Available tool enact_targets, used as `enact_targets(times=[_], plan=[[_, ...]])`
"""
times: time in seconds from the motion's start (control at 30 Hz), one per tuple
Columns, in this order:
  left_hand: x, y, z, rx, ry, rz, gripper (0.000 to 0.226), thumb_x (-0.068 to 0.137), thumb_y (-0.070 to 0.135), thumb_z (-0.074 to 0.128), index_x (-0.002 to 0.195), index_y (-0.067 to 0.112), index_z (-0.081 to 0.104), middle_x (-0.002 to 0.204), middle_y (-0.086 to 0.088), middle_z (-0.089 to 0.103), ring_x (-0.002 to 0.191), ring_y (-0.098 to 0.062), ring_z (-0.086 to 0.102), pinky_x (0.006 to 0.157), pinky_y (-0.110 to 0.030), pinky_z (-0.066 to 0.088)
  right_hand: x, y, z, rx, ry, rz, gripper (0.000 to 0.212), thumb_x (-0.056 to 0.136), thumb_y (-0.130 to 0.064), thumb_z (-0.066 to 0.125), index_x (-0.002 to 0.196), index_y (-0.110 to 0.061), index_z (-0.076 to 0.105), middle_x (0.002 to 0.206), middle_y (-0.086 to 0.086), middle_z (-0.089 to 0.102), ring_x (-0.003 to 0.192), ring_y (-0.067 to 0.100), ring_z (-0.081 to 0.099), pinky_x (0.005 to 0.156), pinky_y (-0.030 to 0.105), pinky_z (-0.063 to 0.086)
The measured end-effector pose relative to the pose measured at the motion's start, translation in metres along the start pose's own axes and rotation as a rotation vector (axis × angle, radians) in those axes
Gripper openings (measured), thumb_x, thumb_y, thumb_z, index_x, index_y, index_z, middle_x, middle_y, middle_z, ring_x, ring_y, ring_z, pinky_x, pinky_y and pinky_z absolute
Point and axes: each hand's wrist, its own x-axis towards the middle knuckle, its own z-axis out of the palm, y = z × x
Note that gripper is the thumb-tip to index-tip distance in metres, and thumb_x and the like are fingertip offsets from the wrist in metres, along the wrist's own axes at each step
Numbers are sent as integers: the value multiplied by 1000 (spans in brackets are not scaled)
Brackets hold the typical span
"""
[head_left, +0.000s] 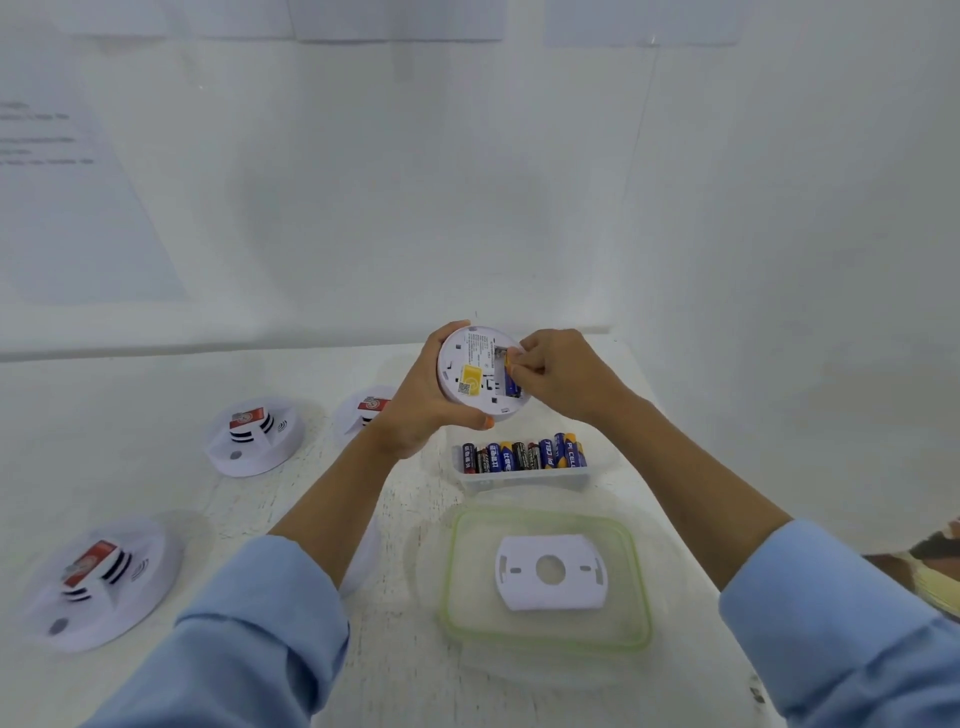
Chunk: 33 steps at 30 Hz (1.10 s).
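Note:
My left hand (423, 402) grips a round white smoke detector (470, 371) from the left, holding it above the table with its back face toward me. A yellow sticker and an open battery bay show on that back. My right hand (556, 371) pinches a blue and gold battery (511, 382) that lies in the bay at the detector's right side. Below the hands a small clear tray (524, 480) holds several more batteries (524, 454) in a row.
A clear green-rimmed container lid (545, 631) lies near me with a white mounting plate (550, 571) on it. Three more white detectors sit on the white table: one at near left (98, 587), one at mid left (254, 436), one partly behind my left wrist (363, 410). White walls enclose the table.

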Motion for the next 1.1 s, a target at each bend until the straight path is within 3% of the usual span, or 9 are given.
enact_targets(times=[0.13,0.23,0.3,0.37,0.43,0.6,0.73,1.1], plan=[[5,2,-3,26,-2,-4,96,47,-7,76,127,28,36,124,-2,50,114,-19,52,81,-30,54,9,8,-8,192,-53,89,36,94,-25,48,88,4,69,91,20,66,72,35,59,64,36,49],[8,8,-9,32,-7,-12,98,49,-8,75,131,27,34,127,-1,48,115,-16,51,79,-27,54,18,18,-22,342,-14,163,23,90,-11,52,108,-9,67,100,3,67,78,13,61,79,32,48],[10,11,-12,51,-7,-14,99,49,-9,75,131,26,33,127,1,47,112,-11,52,77,-24,53,28,34,-28,147,8,172,31,84,-4,55,113,-13,63,112,0,65,88,6,58,88,27,40],[12,13,-14,76,-8,-20,100,49,-8,75,132,25,32,126,3,48,110,-8,52,76,-21,53,35,46,-28,-185,-108,194,34,81,-12,63,115,-19,60,117,-5,63,107,10,55,91,28,29],[14,12,-15,83,-2,-31,100,49,-7,75,132,26,32,124,5,48,109,-7,52,75,-20,52,42,53,-21,-345,-266,192,38,80,-19,68,117,-21,59,119,-7,61,114,13,51,86,29,23],[19,5,-16,90,-1,-57,101,51,-11,76,134,23,31,125,5,48,109,-5,52,76,-20,52,57,54,-9,-499,-435,134,42,81,-25,67,122,-24,55,122,-9,59,116,12,48,83,30,18],[22,0,-16,102,5,-73,99,59,-23,72,138,20,29,126,2,47,112,-10,50,78,-20,52,65,53,-3,-638,-507,113,41,85,-26,64,124,-25,54,123,-8,58,118,15,41,93,34,23],[26,-5,-19,110,5,-85,99,59,-24,71,138,18,28,124,4,48,111,-7,51,78,-19,52,66,55,10,-799,-462,68,35,89,-19,50,122,-30,57,121,-3,57,118,19,36,96,36,23]])
